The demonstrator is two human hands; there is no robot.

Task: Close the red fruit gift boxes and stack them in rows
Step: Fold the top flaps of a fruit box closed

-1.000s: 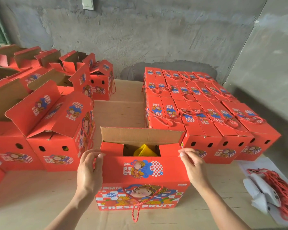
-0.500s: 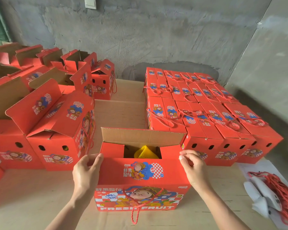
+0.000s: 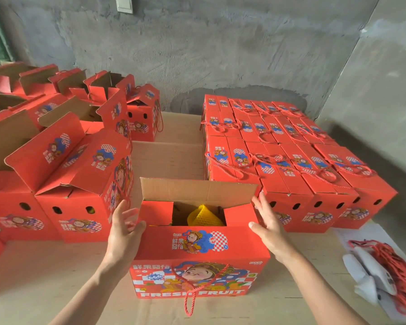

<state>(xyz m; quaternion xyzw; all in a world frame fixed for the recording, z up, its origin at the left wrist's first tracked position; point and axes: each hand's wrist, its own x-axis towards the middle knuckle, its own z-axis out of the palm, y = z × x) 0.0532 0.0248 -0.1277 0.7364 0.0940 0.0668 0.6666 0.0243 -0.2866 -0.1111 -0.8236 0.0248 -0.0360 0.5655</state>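
Only the head view to go on. The red printed cardboard fruit gift box (image 3: 197, 254) sits right between the two hands, long axis running side to side, one short end toward each palm. Left hand (image 3: 124, 226) is wide, fingers straight and spread, thumb at the box's near left corner, gripping nothing. Right hand (image 3: 265, 221) mirrors it at the other end, also wide and holding nothing, thumb by the near right corner.

The brown-backed rear flap (image 3: 197, 191) stands up just past both sets of fingertips, about equally close to each hand, so I'd guess folding it toward the person comes next. A yellow foam net (image 3: 204, 216) pokes up in the opening and might catch under it.

The block of closed red boxes (image 3: 291, 160) is ahead and outward of the right hand, so that side is nearer for stacking. Open red boxes (image 3: 68, 184) sit outward of the left hand, and a bundle of red cord (image 3: 389, 266) lies outward of the right forearm.
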